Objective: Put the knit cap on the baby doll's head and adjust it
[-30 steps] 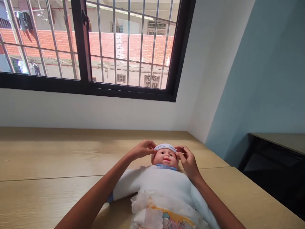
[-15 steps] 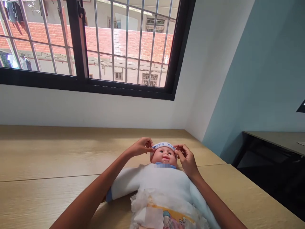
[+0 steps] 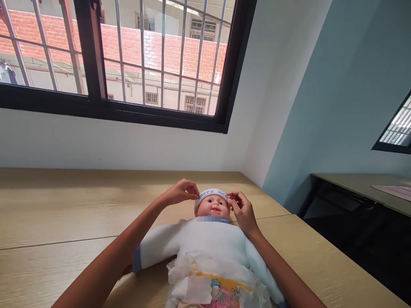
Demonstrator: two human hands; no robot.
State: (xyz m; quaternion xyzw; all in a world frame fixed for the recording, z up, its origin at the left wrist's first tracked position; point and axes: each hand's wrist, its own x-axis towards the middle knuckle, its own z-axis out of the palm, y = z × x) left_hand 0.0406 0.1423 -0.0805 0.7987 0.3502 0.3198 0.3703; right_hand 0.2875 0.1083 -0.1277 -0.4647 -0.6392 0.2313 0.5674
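Observation:
A baby doll (image 3: 210, 241) in a pale blue top lies on its back on the wooden table (image 3: 64, 214), head pointing away from me. It wears a nappy (image 3: 212, 286) with a printed band and a white cap (image 3: 212, 193) with blue lettering. My left hand (image 3: 178, 193) pinches the cap's left edge with closed fingers. My right hand (image 3: 240, 209) pinches the cap's right edge beside the doll's head. Both forearms run along the doll's sides.
The light wooden table meets a white wall under a black-framed barred window (image 3: 128, 64). To the right, past the table's edge, stands a dark desk (image 3: 359, 201) with a paper on it, against a pale blue wall.
The view has drifted, so the doll and both hands sit slightly further left and higher. Both hands stay pinched on the cap's edges.

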